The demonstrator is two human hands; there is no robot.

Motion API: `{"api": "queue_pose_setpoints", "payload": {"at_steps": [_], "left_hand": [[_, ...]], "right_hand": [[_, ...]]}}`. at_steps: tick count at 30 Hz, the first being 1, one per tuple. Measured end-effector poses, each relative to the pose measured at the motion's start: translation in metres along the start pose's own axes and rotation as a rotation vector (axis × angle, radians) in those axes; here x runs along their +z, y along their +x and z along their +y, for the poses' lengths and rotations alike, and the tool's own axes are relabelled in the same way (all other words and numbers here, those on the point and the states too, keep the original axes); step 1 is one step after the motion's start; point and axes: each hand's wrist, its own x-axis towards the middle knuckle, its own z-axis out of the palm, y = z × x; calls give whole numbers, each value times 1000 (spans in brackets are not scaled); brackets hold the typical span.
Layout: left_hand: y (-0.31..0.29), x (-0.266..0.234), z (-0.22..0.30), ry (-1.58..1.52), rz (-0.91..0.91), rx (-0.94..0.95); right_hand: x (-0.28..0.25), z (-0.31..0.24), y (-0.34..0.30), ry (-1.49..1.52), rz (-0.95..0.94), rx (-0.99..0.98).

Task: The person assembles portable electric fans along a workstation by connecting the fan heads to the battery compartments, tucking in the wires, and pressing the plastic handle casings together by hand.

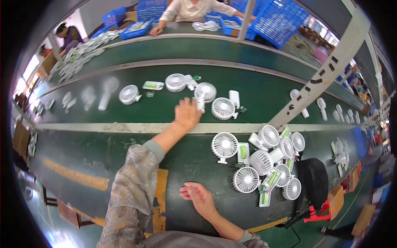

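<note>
My left hand [187, 114] reaches over the green belt, its fingers and thumb closed at the handle of a small white handheld fan [205, 91]. Beside that fan lie another round fan [223, 108] with an opened handle and a fan head [175, 82]. My right hand [200, 199] hovers low above the dark worktop, palm turned inward, fingers loosely apart and holding nothing. To its right is a cluster of white fans, among them a fan head [246, 180] and an open handle part [243, 153] showing a green battery.
A pale metal rail [136, 127] divides worktop and belt, and a slanted post [322, 78] rises at right. A black bag [313, 182] lies at the worktop's right edge. Across the belt, a person [194, 10] works among blue crates [279, 22]. More fan parts [78, 58] lie far left.
</note>
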Motion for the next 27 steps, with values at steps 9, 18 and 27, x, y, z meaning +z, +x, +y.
{"api": "queue_pose_setpoints", "payload": {"at_steps": [9,18,27], "left_hand": [[116,97,-129,-415,-62,-333],[96,47,-75,-907,-475,-441],[40,-59,-104,-1199,-82,-245]], "right_hand": [[9,-4,8,-42,-91,-25],[-2,-16,2,-98,-25,-54],[1,-9,4,-147,-35,-180]]}}
